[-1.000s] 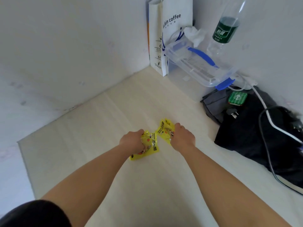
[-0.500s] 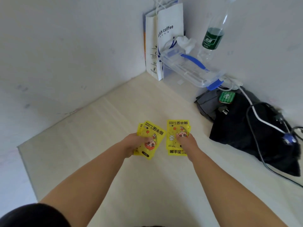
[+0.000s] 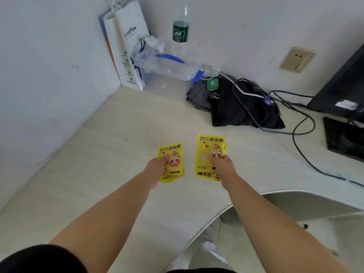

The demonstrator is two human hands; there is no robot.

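Observation:
Two small stacks of yellow hand-warmer packets lie side by side over the pale wooden desk [image 3: 110, 158]. My left hand [image 3: 156, 169] grips the left stack of packets [image 3: 171, 154], thumb on the cartoon print. My right hand [image 3: 222, 166] holds the right stack of packets [image 3: 209, 146], thumb pressed on its front. Both stacks face up with their printed tops pointing away from me. How many packets each stack has is hard to tell.
In the far corner stand a white coffee paper bag [image 3: 130, 42], a clear plastic box with blue handles [image 3: 167, 69] and a water bottle [image 3: 180, 34]. Dark clothes with cables [image 3: 242, 107] lie at the right, a keyboard [image 3: 344, 138] beyond. The desk's curved edge [image 3: 275, 192] runs near my right arm.
The crumpled packets have been drawn apart into two flat stacks, one in each hand. The view has swung to the right, showing the wall socket and keyboard.

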